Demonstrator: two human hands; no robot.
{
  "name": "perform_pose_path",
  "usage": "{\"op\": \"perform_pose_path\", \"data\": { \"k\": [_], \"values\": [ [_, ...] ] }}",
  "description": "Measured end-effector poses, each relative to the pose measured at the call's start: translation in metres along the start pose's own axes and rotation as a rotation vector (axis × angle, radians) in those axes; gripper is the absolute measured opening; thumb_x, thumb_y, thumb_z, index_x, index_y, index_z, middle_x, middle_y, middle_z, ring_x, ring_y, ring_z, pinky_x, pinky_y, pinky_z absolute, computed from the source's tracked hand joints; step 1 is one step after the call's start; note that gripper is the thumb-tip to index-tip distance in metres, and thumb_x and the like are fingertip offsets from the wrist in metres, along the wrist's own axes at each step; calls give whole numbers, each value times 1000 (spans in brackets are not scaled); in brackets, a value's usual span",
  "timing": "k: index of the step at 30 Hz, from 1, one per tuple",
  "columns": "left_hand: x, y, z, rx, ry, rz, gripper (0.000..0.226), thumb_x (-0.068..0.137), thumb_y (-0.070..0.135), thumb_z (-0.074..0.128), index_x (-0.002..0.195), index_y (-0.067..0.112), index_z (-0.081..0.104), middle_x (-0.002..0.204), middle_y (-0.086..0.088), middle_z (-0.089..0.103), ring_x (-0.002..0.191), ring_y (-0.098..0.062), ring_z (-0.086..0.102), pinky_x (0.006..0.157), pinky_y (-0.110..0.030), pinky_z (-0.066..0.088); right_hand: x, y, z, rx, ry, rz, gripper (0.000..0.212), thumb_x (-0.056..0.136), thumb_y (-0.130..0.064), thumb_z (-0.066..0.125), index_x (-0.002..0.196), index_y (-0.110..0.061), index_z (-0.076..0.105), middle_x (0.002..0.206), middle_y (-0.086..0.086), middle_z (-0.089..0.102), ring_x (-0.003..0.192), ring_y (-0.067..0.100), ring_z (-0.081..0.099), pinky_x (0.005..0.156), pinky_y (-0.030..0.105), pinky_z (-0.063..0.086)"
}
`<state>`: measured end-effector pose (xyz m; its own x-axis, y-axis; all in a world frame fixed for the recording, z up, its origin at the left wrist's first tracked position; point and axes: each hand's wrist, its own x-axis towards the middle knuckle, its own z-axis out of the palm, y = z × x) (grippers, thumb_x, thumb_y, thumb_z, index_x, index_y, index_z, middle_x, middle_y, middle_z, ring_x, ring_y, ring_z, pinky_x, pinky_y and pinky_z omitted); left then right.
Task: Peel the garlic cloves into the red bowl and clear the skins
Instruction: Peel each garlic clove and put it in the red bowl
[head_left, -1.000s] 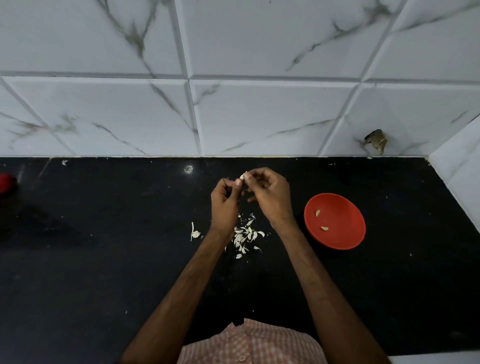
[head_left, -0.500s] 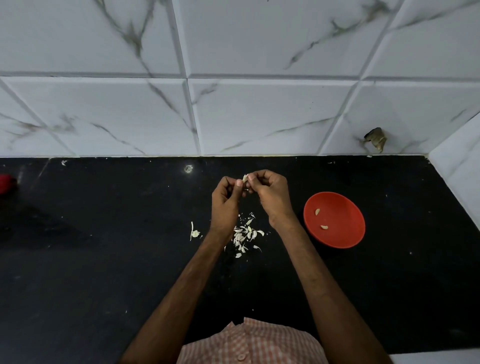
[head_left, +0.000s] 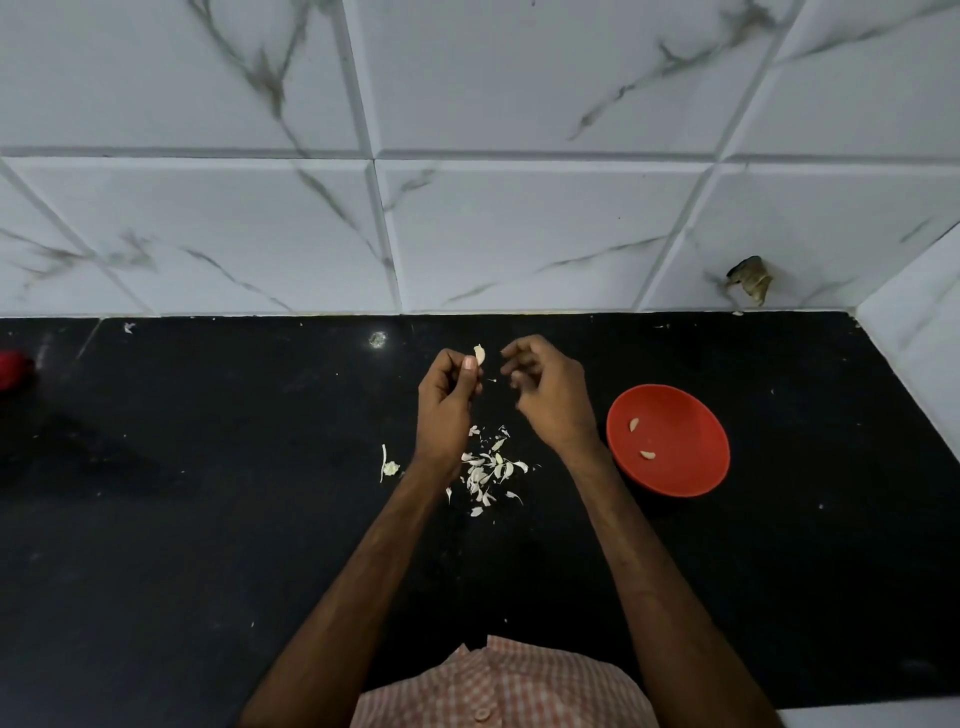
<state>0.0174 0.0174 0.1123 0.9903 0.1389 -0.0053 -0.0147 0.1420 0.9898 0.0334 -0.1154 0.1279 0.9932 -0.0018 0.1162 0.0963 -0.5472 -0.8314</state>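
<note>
My left hand (head_left: 445, 400) pinches a pale garlic clove (head_left: 479, 355) between thumb and fingertips, held above the black counter. My right hand (head_left: 550, 395) hovers a little to the right of the clove, fingers curled and apart, with nothing visible in it. A tiny flake of skin (head_left: 491, 380) hangs in the air between the hands. Below the hands lies a pile of white garlic skins (head_left: 488, 470). The red bowl (head_left: 675, 410) sits to the right with two peeled cloves (head_left: 634, 424) inside.
A stray piece of garlic stem (head_left: 388, 466) lies left of the pile. A red object (head_left: 13, 368) shows at the far left edge. White marble tiles (head_left: 467, 234) back the black counter (head_left: 208, 519), and a side wall closes the right end.
My hands were together on the clove; now the right hand has pulled away to the right, leaving the clove in the left hand, and a flake of skin has come loose.
</note>
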Motion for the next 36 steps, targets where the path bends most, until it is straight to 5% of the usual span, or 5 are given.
{"op": "perform_pose_path", "data": {
  "k": [4, 8, 19, 28, 36],
  "values": [
    [-1, -1, -2, 103, -54, 66, 23, 104, 13, 50, 81, 10, 52, 71, 2, 47, 67, -9, 42, 64, -24, 38, 0, -7, -2, 25, 71, -48, 20, 99, -27, 63, 92, -13, 74, 70, -7, 71, 65, 5, 68, 66, 31, 57],
    [-1, 1, -4, 210, -74, 103, 24, 104, 14, 49, 81, 8, 52, 71, 0, 48, 68, -11, 43, 65, -30, 38, 1, -10, -3, 341, -59, -30, 13, 96, -13, 68, 106, -15, 75, 96, -5, 74, 85, 8, 70, 64, 29, 61],
    [-1, -5, 1, 219, 8, 45, 34, 105, 28, 45, 82, 6, 58, 70, -10, 51, 67, -17, 47, 62, -40, 41, -4, -14, 14, 592, -114, 185, 11, 95, -2, 65, 86, -7, 62, 79, 6, 66, 72, 17, 61, 54, 25, 47],
    [3, 2, -3, -46, -35, -78, 29, 105, 16, 49, 88, 1, 67, 72, -6, 56, 68, -12, 48, 62, -24, 41, 1, -10, 14, 4, -45, -283, 7, 95, -11, 64, 91, -13, 59, 80, -7, 64, 74, 9, 64, 67, 35, 56],
    [-1, 5, -5, 59, -90, 13, 34, 106, 14, 46, 83, -10, 53, 67, -10, 42, 60, -13, 36, 54, -26, 32, 2, -21, 19, -286, 77, -151, 25, 100, -31, 54, 82, -16, 62, 68, -2, 63, 64, 21, 61, 61, 36, 51]
  ]
}}
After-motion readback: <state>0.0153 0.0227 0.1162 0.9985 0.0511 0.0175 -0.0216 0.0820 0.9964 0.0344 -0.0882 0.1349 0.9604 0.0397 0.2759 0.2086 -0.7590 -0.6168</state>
